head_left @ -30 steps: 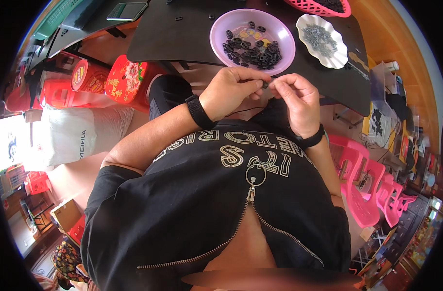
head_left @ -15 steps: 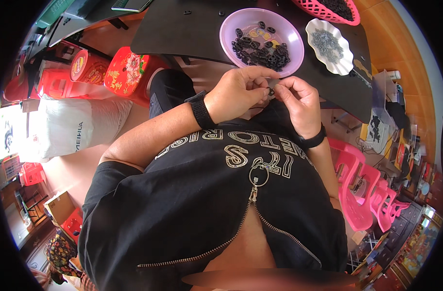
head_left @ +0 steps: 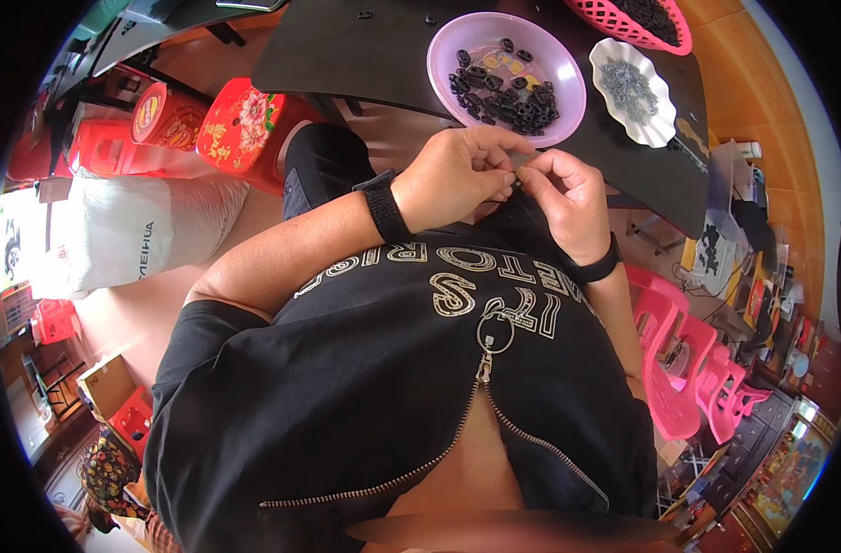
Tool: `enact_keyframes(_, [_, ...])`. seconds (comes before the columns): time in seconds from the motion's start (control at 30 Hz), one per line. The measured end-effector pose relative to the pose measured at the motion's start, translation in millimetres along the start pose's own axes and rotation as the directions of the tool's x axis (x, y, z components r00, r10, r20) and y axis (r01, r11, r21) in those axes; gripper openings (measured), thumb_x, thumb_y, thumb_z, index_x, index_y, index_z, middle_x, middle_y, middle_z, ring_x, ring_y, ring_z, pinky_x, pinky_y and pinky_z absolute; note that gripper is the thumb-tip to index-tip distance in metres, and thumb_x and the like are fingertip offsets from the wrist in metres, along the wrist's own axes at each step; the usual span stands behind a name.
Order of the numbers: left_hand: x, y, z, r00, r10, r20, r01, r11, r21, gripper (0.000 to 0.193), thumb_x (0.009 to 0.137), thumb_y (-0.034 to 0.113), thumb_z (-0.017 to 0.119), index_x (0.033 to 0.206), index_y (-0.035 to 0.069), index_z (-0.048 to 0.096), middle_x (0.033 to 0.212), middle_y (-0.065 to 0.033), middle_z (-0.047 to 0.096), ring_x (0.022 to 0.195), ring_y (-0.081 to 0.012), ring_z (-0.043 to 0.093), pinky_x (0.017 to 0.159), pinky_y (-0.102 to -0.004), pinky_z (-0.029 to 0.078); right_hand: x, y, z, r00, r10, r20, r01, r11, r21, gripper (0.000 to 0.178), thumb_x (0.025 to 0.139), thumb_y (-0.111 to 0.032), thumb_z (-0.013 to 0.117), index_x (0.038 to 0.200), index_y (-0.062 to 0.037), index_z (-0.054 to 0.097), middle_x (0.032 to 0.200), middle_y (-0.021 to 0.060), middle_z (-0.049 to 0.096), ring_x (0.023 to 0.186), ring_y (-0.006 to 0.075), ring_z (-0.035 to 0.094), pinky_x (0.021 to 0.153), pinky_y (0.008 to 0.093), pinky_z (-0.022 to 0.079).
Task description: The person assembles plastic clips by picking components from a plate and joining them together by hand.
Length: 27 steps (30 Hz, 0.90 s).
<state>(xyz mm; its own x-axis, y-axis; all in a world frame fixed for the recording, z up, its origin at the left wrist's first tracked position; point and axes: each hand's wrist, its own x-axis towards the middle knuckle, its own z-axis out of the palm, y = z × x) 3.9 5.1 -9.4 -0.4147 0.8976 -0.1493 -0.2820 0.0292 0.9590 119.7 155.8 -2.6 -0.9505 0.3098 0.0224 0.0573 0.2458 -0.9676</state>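
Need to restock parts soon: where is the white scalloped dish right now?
In the head view, the white scalloped dish sits upper right on the dark table, between the purple bowl and the pink basket.

Bowl of small parts [head_left: 506, 64] on table [head_left: 346, 51]; dish [head_left: 634, 90] right of it.

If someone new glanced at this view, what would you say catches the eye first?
Most striking are the left hand and right hand pinched together over a tiny dark part at the edge of the black table. Just beyond them sits a round lilac plastic bowl of small black pieces, with a white scalloped dish of grey bits to its right. Red patterned stools stand left.
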Motion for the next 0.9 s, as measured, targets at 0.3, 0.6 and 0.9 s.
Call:
enact_keyframes(0.3, [-3, 0, -2, 0.999, -0.016, -0.046, 0.016, 1.0, 0.0, 0.029, 0.088, -0.005, 0.056, 0.118, -0.002, 0.059, 0.086, -0.0007, 0.061, 0.077, -0.0052, 0.06, 0.074, -0.0192, 0.053, 5, 1, 7, 1.0, 0.001, -0.019, -0.001, 1.0, -0.022, 0.011, 0.088, -0.005, 0.064, 0.08, 0.0022, 0.064, 0.067, -0.0004, 0.062, 0.061, 0.0029, 0.052, 0.055, 0.0203, 0.043])
enact_keyframes(0.6, [5, -5, -16, 0.987, 0.06, -0.146, -0.051, 0.997, 0.06, 0.028, 0.09, -0.001, 0.058, 0.117, 0.001, 0.061, 0.087, -0.0009, 0.062, 0.078, -0.0066, 0.06, 0.075, -0.0203, 0.052, 34, -3, -10, 0.977, -0.153, -0.147, 0.117, 0.966, -0.229, 0.013, 0.088, -0.009, 0.066, 0.095, 0.0004, 0.069, 0.071, 0.0008, 0.064, 0.067, 0.0043, 0.055, 0.062, 0.0211, 0.045])
enact_keyframes(0.9, [4, -7, -25, 0.972, 0.026, -0.233, -0.028, 1.0, -0.005, 0.026, 0.09, 0.0, 0.058, 0.116, 0.002, 0.064, 0.087, -0.0014, 0.062, 0.077, -0.0071, 0.059, 0.075, -0.0203, 0.051, 87, 13, -28, 0.96, -0.233, 0.157, 0.264, 0.552, -0.791, 0.019, 0.077, -0.011, 0.068, 0.093, -0.002, 0.067, 0.083, 0.0131, 0.065, 0.083, 0.0307, 0.062, 0.077, 0.0375, 0.049])
